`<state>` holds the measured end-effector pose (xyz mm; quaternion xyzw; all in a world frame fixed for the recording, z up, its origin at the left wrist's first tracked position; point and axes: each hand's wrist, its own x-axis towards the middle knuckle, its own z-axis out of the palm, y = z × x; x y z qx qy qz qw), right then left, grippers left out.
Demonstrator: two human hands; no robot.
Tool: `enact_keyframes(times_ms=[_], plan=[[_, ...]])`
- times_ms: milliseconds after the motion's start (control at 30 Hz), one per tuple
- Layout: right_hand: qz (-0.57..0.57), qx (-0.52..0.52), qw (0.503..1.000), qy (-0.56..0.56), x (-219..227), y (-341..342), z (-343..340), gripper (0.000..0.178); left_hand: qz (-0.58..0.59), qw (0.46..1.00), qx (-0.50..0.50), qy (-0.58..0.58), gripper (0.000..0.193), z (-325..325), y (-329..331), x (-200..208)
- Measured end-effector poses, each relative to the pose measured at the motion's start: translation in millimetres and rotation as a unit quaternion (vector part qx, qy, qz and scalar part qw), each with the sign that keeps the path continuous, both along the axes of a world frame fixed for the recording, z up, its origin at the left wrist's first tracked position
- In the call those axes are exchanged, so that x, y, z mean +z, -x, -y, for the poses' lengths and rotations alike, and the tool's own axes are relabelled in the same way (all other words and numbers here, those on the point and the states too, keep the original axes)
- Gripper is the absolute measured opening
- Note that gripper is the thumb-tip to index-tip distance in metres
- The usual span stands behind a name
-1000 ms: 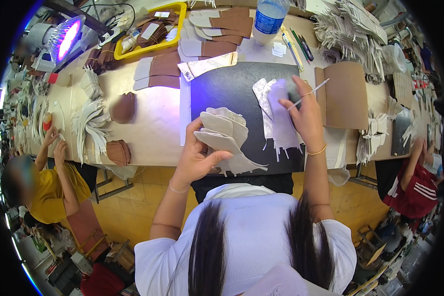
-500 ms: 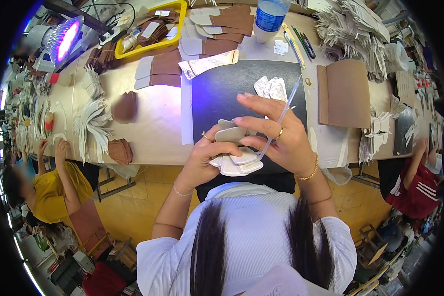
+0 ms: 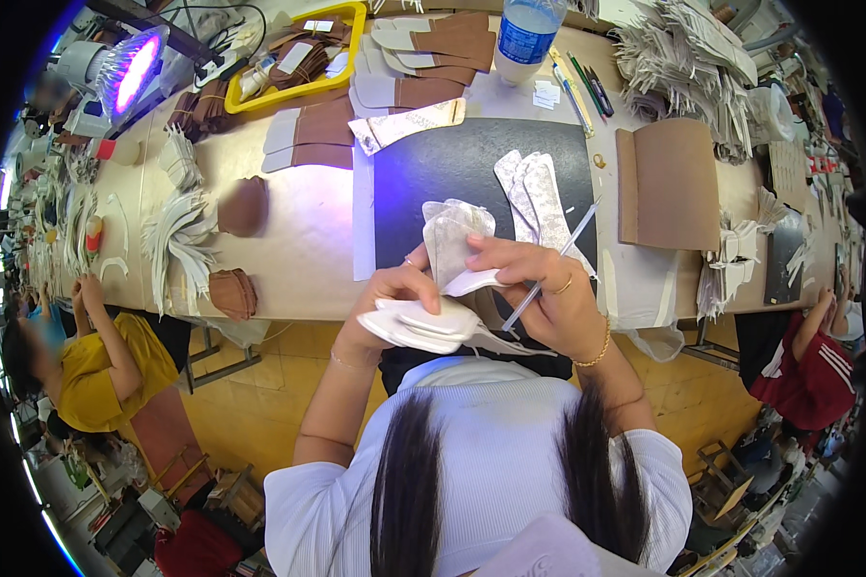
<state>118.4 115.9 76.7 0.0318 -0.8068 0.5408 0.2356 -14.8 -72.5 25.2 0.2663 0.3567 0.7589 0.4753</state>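
Pinching pale grey-white, round-ended flat pieces (image 3: 416, 327) above the black rectangular mat's (image 3: 433, 159) near edge, my left hand (image 3: 392, 298) clamps the bundle; my right hand (image 3: 553, 293) grips one, plus a slim whitish stick (image 3: 579, 229). Probably light, bendable: best held near rounded ends.

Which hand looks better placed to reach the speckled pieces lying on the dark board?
Probably the right hand: it is nearer those white, speckled, elongated pieces on the flat black board, though it also holds a slim, whitish, stick-shaped tool. The left hand is farther off, gripping off-white, rounded-ended flat pieces.
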Motion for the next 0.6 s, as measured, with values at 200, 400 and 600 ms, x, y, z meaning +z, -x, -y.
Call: enact_keyframes(times_ms=[200, 400, 600], plan=[[0.054, -0.005, 0.997, 0.063, 6, -14, 3, 0.022, 0.182, 0.983, -0.002, 0.018, 0.037, -3, -8, 3], [0.092, -0.044, 0.992, 0.069, 6, -20, 11, 0.022, 0.119, 0.987, -0.014, 0.108, 0.037, -4, -9, 17], [0.013, -0.071, 0.997, 0.038, 6, -21, 11, 0.024, 0.015, 0.992, 0.078, 0.101, 0.032, 12, -10, -2]])
